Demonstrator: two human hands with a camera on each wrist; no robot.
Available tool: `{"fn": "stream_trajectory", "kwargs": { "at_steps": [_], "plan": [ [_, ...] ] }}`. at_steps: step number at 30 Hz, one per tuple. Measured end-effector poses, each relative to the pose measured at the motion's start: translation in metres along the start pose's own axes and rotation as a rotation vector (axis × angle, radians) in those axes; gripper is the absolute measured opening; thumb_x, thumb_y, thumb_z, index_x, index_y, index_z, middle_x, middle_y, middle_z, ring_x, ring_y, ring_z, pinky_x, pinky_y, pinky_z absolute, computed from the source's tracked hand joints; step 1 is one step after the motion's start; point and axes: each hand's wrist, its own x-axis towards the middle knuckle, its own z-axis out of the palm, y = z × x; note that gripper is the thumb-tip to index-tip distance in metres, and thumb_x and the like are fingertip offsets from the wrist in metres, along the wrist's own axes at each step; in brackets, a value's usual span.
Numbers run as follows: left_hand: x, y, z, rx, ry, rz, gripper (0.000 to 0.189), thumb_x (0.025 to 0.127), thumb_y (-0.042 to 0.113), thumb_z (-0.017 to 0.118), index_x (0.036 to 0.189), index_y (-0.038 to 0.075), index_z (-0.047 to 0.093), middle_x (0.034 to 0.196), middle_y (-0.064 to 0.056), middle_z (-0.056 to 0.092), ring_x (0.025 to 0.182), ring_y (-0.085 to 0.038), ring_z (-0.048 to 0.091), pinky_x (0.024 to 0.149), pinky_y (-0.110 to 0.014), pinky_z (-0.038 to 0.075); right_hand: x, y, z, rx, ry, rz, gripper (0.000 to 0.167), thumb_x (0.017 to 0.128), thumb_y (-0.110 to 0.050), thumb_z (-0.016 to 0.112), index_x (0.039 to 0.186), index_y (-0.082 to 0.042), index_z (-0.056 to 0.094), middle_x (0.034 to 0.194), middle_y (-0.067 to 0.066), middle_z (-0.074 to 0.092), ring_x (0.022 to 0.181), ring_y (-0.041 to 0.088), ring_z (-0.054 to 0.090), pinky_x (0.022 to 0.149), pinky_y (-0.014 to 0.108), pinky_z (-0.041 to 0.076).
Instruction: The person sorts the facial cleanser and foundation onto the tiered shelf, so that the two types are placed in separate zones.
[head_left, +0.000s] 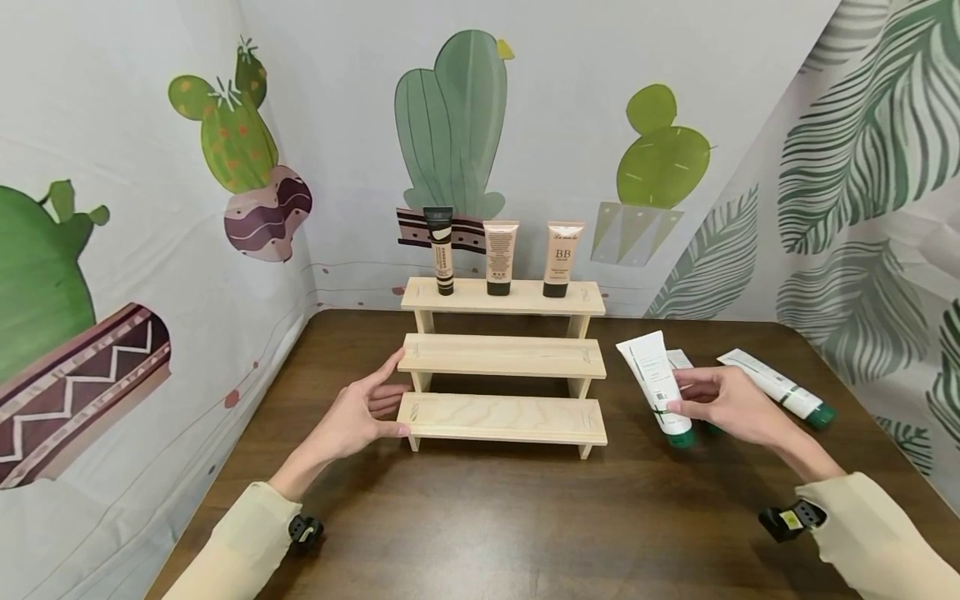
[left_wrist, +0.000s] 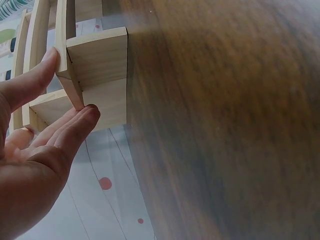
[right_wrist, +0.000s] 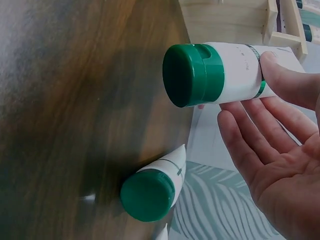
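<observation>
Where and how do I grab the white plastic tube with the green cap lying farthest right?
From above, probably: pinch the white plastic tube across its body, just behind the green cap. It lies on its side on the brown wood-grain table and looks thicker by the cap than at its flat end.

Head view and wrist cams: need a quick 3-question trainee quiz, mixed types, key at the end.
1. True or false: the left hand touches the left end of the wooden stand.
2. Multiple choice: what colour is the cap on the white tube held by the right hand? A) black B) green C) pink
3. Count: how many tubes stand on the top step?

Key:
1. True; its thumb and fingers are against that end.
2. B.
3. Three: one mostly black, two pinkish with dark caps.
</observation>
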Motion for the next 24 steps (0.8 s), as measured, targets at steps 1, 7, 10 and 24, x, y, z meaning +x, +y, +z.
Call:
{"fn": "stream_trajectory", "kwargs": {
  "at_steps": [1, 7, 10, 24],
  "plan": [
    [0.0, 0.0, 0.0, 0.0, 0.0, 0.0, 0.117, 0.077, -0.01, 0.089, 0.169, 0.026, 0.027, 0.139, -0.033, 0.06, 0.127, -0.042, 0.062, 0.106, -0.045, 0.054, 0.0, -0.002, 0.0, 0.002, 0.005, -0.001, 0.058, 0.091, -0.012, 0.084, 0.133, 0.021, 0.059, 0.115, 0.025, 0.074, 0.095, 0.017, 0.073, 0.074, 0.019, 0.06],
    [-0.001, 0.0, 0.0, 0.001, 0.002, -0.008, 0.116, 0.078, -0.01, 0.089, 0.169, 0.026, 0.027, 0.139, -0.034, 0.06, 0.126, -0.043, 0.063, 0.106, -0.046, 0.054, -0.002, -0.009, 0.0, 0.041, 0.031, -0.024, 0.055, 0.091, -0.008, 0.084, 0.132, 0.02, 0.061, 0.116, 0.027, 0.073, 0.093, 0.009, 0.073, 0.073, 0.019, 0.06],
    [-0.001, 0.001, 0.0, 0.001, 0.003, -0.008, 0.116, 0.078, -0.009, 0.089, 0.169, 0.026, 0.027, 0.138, -0.034, 0.06, 0.126, -0.043, 0.063, 0.106, -0.046, 0.054, -0.002, -0.015, 0.0, 0.046, 0.04, -0.018, 0.055, 0.091, -0.01, 0.084, 0.133, 0.018, 0.062, 0.115, 0.025, 0.074, 0.093, 0.006, 0.072, 0.071, 0.02, 0.061],
    [0.0, 0.001, 0.0, 0.008, 0.003, 0.006, 0.116, 0.077, -0.009, 0.089, 0.169, 0.025, 0.028, 0.138, -0.034, 0.06, 0.126, -0.043, 0.063, 0.106, -0.046, 0.054, 0.004, -0.048, 0.006, 0.096, 0.101, -0.036, 0.054, 0.091, -0.015, 0.085, 0.135, 0.01, 0.066, 0.115, 0.02, 0.076, 0.094, 0.008, 0.073, 0.072, 0.02, 0.061]
  ]
}}
